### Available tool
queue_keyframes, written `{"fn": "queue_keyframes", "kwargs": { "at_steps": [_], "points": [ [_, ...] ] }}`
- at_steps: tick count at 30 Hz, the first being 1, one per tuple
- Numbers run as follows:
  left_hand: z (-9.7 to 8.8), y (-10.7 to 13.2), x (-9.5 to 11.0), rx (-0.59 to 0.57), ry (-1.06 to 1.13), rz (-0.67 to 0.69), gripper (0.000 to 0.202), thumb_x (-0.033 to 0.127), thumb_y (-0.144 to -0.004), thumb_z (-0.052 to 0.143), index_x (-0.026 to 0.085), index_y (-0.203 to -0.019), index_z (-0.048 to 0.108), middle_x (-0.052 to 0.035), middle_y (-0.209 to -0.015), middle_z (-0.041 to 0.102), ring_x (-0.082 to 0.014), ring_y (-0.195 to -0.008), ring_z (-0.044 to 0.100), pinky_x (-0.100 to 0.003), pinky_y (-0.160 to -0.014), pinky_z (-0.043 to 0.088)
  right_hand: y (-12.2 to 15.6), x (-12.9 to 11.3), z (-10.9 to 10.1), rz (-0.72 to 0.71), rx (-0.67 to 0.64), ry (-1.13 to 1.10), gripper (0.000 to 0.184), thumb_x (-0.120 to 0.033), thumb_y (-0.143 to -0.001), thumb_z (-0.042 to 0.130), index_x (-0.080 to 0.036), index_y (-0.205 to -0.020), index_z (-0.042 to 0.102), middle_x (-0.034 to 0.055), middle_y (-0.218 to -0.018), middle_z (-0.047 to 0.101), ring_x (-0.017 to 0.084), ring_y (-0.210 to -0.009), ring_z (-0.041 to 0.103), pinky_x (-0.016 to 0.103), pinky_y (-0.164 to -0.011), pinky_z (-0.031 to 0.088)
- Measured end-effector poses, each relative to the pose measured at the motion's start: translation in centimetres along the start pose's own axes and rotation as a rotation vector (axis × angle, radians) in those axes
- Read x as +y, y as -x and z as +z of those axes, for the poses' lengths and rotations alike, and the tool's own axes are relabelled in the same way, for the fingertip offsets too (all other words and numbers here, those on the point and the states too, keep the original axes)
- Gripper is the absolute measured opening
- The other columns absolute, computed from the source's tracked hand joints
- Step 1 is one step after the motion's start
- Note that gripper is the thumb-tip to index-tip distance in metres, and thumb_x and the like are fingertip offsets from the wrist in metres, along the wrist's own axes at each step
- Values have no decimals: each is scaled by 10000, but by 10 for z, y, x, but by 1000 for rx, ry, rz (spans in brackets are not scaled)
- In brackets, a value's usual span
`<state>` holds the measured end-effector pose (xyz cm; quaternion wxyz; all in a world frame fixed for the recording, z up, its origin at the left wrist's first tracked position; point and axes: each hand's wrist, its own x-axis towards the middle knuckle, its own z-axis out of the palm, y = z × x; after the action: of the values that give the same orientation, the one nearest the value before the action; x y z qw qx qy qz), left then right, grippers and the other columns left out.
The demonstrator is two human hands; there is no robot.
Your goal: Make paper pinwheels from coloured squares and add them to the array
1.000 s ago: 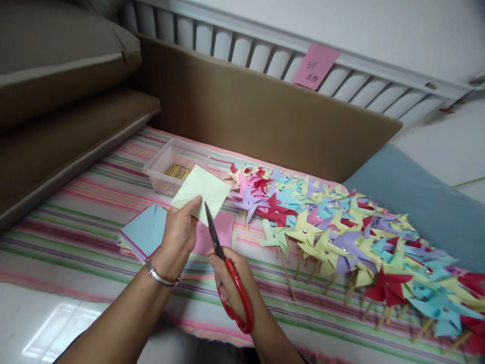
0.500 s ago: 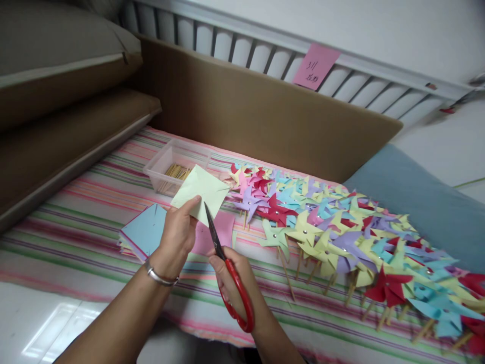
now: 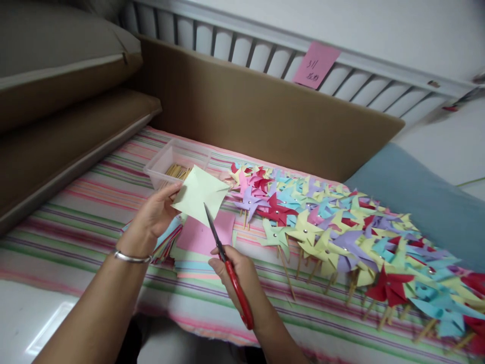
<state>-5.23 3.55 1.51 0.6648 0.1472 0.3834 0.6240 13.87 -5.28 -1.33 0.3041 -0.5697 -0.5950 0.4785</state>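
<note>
Right hand (image 3: pixel 239 275): wrapped round red-handled scissors (image 3: pixel 214 232), whose blades lay at the pale green sheet's (image 3: pixel 195 194) near corner, tip toward its centre. Left hand (image 3: pixel 153 217): pinched the sheet's left edge. Step, apparently: slitting; next move seemingly called for a steady sheet. Paper stack (image 3: pixel 170 237), near-left of sheet: hand-hidden. Stick tub (image 3: pixel 159 167), beyond sheet: partly covered.

Ahead of me a brown board (image 3: pixel 246 108) stands on edge, and behind it runs a white slatted rail (image 3: pixel 227 44) with a pink note (image 3: pixel 317 63) bearing handwriting. To my left, two thick brown-sided cushions (image 3: pixel 71 129) lie stacked; to my right, beyond the board's end, I see a blue surface (image 3: pixel 413 192).
</note>
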Motion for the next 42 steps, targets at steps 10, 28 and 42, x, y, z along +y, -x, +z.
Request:
{"fn": "queue_keyframes", "kwargs": {
  "at_steps": [10, 28, 42],
  "points": [
    [-21, -4, 12, -108, -480, 27, 243, 207, -526, 830, 95, -720, 736, -140, -683, 726, -207, -519, 646, -273, -493, 487, -3, 9, -9, -175, -48, 343, 225, -415, -787, 617, -193, -822, 623, -23, -583, 489, 120, -534, 412, 233, -532, 327],
    [4, -5, -21, 56, 57, 256, 162, 124, -600, 746, 138, -750, 687, -44, -826, 731, -149, -743, 656, -247, -724, 497, 8, -6, -3, -10, -260, -601, 391, -542, -878, 455, -175, -1002, 506, -28, -631, 533, 61, -412, 447, 191, -405, 419],
    [9, -2, -50, 11, -145, 268, 211, 263, -565, 807, 152, -665, 656, -35, -750, 664, -142, -712, 572, -248, -639, 415, 7, -5, 5, 90, -313, -650, 368, -521, -876, 495, -163, -957, 520, -56, -564, 508, 42, -351, 402, 150, -327, 341]
  ]
}}
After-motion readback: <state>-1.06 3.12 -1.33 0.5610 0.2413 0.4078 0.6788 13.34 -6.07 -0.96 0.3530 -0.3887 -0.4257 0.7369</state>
